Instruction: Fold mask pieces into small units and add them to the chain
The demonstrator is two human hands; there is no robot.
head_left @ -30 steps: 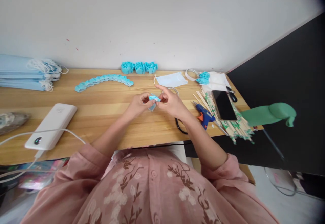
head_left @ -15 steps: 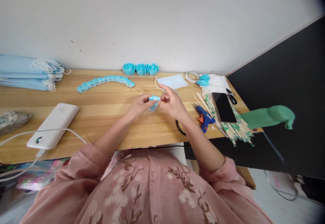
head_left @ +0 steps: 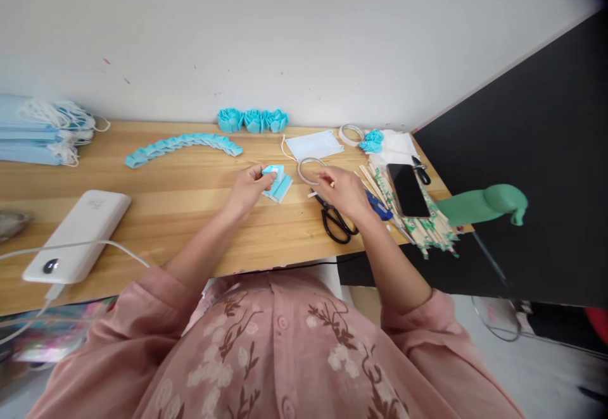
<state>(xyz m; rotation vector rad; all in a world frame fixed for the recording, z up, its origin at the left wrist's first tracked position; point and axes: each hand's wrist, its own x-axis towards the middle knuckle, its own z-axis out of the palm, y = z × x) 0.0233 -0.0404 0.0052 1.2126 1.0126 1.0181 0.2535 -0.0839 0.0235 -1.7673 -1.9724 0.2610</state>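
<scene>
My left hand (head_left: 247,190) pinches a small folded piece of light-blue face-mask fabric (head_left: 281,187) between thumb and fingers, just above the wooden table. A white patch shows on its upper part. Further right, my right hand (head_left: 346,192) is off the fabric, its fingers curled together; whether anything is between them is hidden. It hovers by a thin roll of tape (head_left: 302,171) and over black-handled scissors (head_left: 335,224). Near the scissors' tip lies a small white strip (head_left: 312,195). Behind these rests a flat pale-blue face mask (head_left: 314,145) with white ear loops.
Blue fabric flowers (head_left: 253,120) stand along the wall, left of a wider tape roll (head_left: 351,135). A pleated blue strip (head_left: 184,144) curves at left, near stacked masks (head_left: 38,131) and a white power bank (head_left: 78,235). Wrapped chopsticks (head_left: 434,235), a phone (head_left: 407,190) and a blue glue gun (head_left: 379,206) lie right.
My right hand has let go of the folded fabric and moved right, uncovering the scissors and tape roll. My left hand keeps the fabric, which now shows more of its surface.
</scene>
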